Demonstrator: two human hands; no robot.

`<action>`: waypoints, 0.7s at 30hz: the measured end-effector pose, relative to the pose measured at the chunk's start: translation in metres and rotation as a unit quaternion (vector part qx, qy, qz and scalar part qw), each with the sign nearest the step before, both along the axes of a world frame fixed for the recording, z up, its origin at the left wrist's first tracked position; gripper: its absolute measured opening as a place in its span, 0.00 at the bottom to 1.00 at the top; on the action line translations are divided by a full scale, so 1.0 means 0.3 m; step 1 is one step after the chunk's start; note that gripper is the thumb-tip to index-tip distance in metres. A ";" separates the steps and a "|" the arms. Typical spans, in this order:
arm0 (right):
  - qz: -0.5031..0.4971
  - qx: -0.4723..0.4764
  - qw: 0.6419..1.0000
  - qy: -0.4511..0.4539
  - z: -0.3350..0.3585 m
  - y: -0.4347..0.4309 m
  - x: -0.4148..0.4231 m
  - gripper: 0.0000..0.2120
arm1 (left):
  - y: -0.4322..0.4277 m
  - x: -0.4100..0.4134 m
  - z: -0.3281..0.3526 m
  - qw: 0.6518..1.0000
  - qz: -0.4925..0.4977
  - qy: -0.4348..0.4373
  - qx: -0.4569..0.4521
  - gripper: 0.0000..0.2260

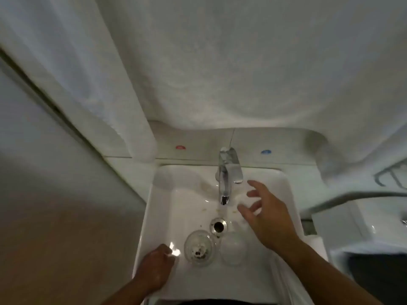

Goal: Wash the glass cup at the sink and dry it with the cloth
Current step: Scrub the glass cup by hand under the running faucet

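The clear glass cup (199,247) stands in the white sink (163,205), just left of the drain (218,226), with dark specks at its bottom. My left hand (155,268) is curled at the cup's left side, fingers closed on a glinting glass part there. My right hand (264,216) hovers open with spread fingers over the basin, right of the chrome faucet (226,179). A large white textured cloth (220,73) hangs above the sink.
A pale round translucent shape (233,249) lies in the basin right of the cup; what it is I cannot tell. Red (180,147) and blue (265,152) marks sit on the ledge behind the faucet. A wall stands to the left.
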State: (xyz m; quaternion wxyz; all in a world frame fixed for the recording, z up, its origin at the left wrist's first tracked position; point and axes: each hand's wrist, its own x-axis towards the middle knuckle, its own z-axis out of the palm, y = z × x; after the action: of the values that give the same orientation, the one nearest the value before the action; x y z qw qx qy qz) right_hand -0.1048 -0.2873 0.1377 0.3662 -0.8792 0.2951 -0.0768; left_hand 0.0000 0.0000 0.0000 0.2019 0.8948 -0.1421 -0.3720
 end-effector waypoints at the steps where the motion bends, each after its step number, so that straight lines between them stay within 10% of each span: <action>1: 0.007 -0.005 1.000 -0.014 0.002 -0.006 0.042 0.30 | -0.011 0.014 -0.030 1.000 -0.012 -0.006 -0.003 0.05; 21: -0.016 -0.088 0.991 -0.103 0.060 -0.003 0.156 0.18 | -0.162 0.056 -0.150 0.998 -0.018 0.053 0.005 0.11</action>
State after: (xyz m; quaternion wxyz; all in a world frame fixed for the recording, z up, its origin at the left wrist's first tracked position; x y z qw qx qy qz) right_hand -0.0580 -0.2881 0.1556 0.3146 -0.8905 0.2620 -0.1986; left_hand 0.0168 -0.0487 -0.0449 0.1979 0.8720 -0.1451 -0.4236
